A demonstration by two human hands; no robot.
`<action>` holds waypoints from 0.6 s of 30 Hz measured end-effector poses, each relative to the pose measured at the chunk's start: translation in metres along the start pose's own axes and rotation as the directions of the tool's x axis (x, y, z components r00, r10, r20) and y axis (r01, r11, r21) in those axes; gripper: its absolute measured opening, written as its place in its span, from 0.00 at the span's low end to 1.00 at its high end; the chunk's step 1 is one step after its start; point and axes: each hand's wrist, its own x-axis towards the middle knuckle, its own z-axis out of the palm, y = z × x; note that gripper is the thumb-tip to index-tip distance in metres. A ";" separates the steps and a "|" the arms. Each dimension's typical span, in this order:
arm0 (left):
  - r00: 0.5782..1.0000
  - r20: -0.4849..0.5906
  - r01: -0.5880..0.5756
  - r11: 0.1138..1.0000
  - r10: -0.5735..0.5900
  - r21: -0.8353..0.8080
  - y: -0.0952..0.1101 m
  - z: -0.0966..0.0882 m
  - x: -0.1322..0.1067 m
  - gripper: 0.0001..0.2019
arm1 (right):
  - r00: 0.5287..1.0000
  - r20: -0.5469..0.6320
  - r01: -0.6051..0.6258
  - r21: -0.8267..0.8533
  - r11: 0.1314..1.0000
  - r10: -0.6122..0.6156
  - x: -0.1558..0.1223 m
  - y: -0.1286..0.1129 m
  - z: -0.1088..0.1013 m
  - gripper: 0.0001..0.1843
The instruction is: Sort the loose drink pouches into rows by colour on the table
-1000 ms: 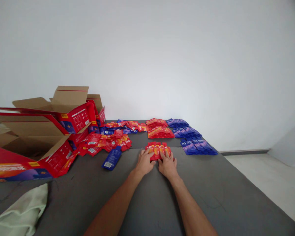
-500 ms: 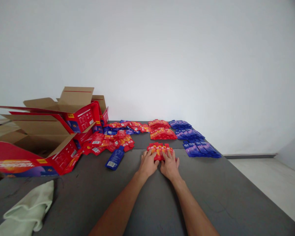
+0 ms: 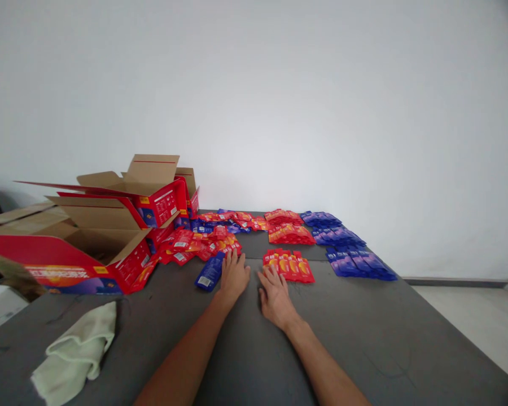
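Observation:
My left hand (image 3: pixel 234 276) reaches to the near edge of a loose heap of red sachets (image 3: pixel 195 246), its fingers extended and apart. Just left of it lies a single blue sachet (image 3: pixel 209 273), label side with a barcode up. My right hand (image 3: pixel 276 295) is open, fingers spread, at the lower left edge of a row of overlapping red sachets (image 3: pixel 294 268). Whether its fingertips touch that row I cannot tell. Neither hand shows anything gripped.
Neat rows of red sachets (image 3: pixel 291 234) and blue sachets (image 3: pixel 359 263) lie beyond and to the right. Open red cartons (image 3: pixel 84 276) stand at the left, their flaps up. A pale green cloth (image 3: pixel 78 352) lies on the dark table (image 3: pixel 254 361) at the front left.
Both hands have come off the front row of red sachets. My left hand moved left to the loose heap; my right drew back slightly. The view has shifted left.

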 end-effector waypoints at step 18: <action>0.996 0.041 -0.071 0.994 0.075 -0.088 0.001 -0.022 -0.060 0.18 | 0.997 0.008 0.071 0.047 0.996 -0.072 -0.002 0.001 0.008 0.26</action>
